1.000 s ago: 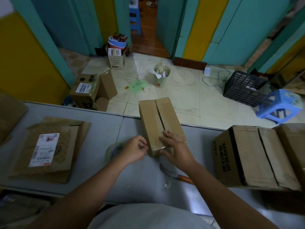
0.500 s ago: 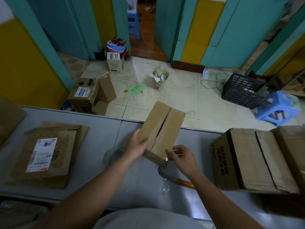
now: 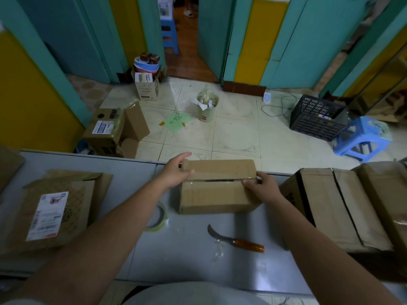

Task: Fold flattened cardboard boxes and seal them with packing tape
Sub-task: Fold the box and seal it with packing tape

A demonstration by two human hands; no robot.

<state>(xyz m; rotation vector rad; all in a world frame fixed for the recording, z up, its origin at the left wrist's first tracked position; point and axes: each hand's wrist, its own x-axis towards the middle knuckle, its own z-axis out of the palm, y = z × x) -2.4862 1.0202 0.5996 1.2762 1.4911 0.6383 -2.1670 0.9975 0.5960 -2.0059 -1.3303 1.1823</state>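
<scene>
A small brown cardboard box point(image 3: 217, 195) lies crosswise on the grey table point(image 3: 189, 256), its two top flaps meeting in a seam that runs left to right. My left hand point(image 3: 176, 171) grips the box's far left corner. My right hand point(image 3: 261, 186) holds its right end at the seam, thumb on top. A roll of clear packing tape point(image 3: 156, 217) lies flat on the table just left of the box, partly hidden by my left forearm.
A curved knife with an orange handle point(image 3: 237, 239) lies in front of the box. Larger folded boxes point(image 3: 343, 205) crowd the table's right side. Flattened cardboard with a shipping label point(image 3: 50, 213) lies at the left. Beyond the table edge are floor boxes, a bucket, a crate and a blue stool.
The box has been turned from lengthwise to crosswise. My left hand has shifted to its far left corner and my right hand to its right end.
</scene>
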